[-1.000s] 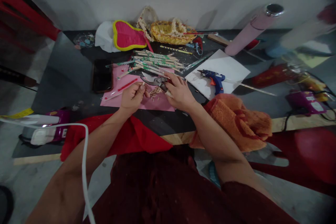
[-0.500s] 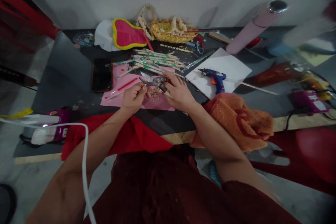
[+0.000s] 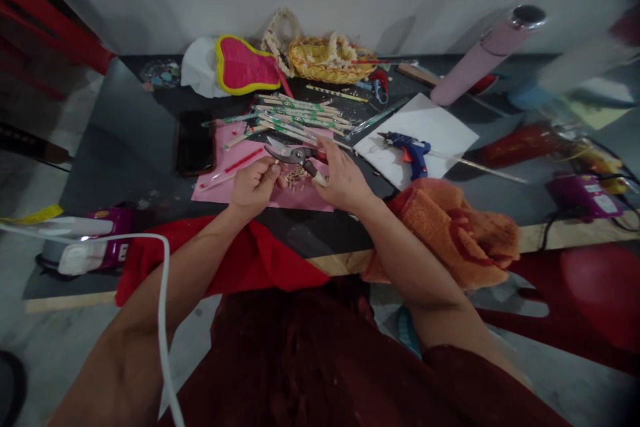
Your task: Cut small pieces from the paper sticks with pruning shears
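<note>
My right hand (image 3: 345, 177) is wrapped around the handles of a pair of pruning shears (image 3: 295, 155), whose blades point left and stand apart. My left hand (image 3: 254, 185) is closed in a pinch; a small pale end of a wooden stick (image 3: 277, 162) shows at its fingertips, close to the lower blade, the rest hidden. Under the hands, short cut wooden bits (image 3: 299, 177) lie heaped on a pink sheet (image 3: 215, 192). Behind the shears is a pile of wooden chopsticks (image 3: 300, 110) in green-printed wrappers. A red stick (image 3: 244, 160) lies left on the sheet.
A phone (image 3: 195, 143) lies left of the sheet. A blue glue gun (image 3: 413, 150) rests on a white square (image 3: 450, 127) to the right, near an orange towel (image 3: 450, 227). Along the back are a pink-and-yellow paddle (image 3: 247, 65), a wicker basket (image 3: 320, 71) and a pink bottle (image 3: 487, 57).
The fingers of my right hand have loosened and the shears' handles have spread a little. My left hand stays nearly in place, still pinching.
</note>
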Demonstrator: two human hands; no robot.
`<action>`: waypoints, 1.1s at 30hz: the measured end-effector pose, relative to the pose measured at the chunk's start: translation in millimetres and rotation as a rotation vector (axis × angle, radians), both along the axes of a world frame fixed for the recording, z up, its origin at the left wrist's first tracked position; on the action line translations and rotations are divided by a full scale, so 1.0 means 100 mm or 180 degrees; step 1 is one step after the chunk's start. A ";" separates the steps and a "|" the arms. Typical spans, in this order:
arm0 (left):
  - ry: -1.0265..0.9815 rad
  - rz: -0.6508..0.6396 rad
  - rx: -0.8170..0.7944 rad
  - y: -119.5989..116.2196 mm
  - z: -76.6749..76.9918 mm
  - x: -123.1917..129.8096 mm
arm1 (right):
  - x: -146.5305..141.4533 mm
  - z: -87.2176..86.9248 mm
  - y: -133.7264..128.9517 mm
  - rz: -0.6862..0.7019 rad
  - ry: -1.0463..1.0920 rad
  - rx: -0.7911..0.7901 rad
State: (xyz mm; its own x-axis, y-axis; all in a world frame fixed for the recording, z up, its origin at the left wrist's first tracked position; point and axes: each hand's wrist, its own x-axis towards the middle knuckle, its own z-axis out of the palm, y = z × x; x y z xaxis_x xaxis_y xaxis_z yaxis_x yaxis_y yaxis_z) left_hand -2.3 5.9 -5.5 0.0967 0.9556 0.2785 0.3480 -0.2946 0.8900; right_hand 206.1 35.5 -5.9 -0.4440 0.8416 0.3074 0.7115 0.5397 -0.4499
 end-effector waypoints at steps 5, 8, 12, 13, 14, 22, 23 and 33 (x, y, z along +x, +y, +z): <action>0.0130 -0.0060 0.0093 -0.03 0.03 0.01 | 0.01 0.06 -0.02 0.0013 -0.0288 -0.0137; 0.0193 -0.0003 0.0158 -0.04 0.05 0.01 | 0.00 0.07 -0.03 -0.0039 -0.0294 -0.0112; 0.0212 0.0021 0.0149 -0.04 0.04 0.01 | -0.01 0.08 -0.05 -0.0123 -0.0394 -0.0130; 0.0199 0.0009 0.0143 -0.04 0.03 0.01 | -0.01 0.08 -0.05 -0.0133 -0.0422 -0.0138; 0.0192 0.0003 0.0142 -0.04 0.03 0.01 | -0.01 0.09 -0.06 -0.0133 -0.0448 -0.0145; 0.0491 0.0170 0.0365 -0.05 0.07 0.01 | 0.00 0.07 -0.04 -0.0141 -0.0444 -0.0146; 0.0494 0.0258 0.0392 -0.05 0.07 0.01 | 0.00 0.06 -0.04 -0.0158 -0.0438 -0.0157; 0.0278 0.0175 0.0275 -0.04 0.08 0.02 | -0.01 0.07 -0.05 -0.0296 -0.0462 -0.0102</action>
State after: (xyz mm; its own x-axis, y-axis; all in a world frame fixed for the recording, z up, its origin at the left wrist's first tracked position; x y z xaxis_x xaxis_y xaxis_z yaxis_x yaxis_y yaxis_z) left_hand 0.1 2.1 2.3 0.0722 0.9329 0.3529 0.4409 -0.3472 0.8277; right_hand 205.0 30.8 1.2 -0.4016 0.8895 0.2180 0.8164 0.4556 -0.3549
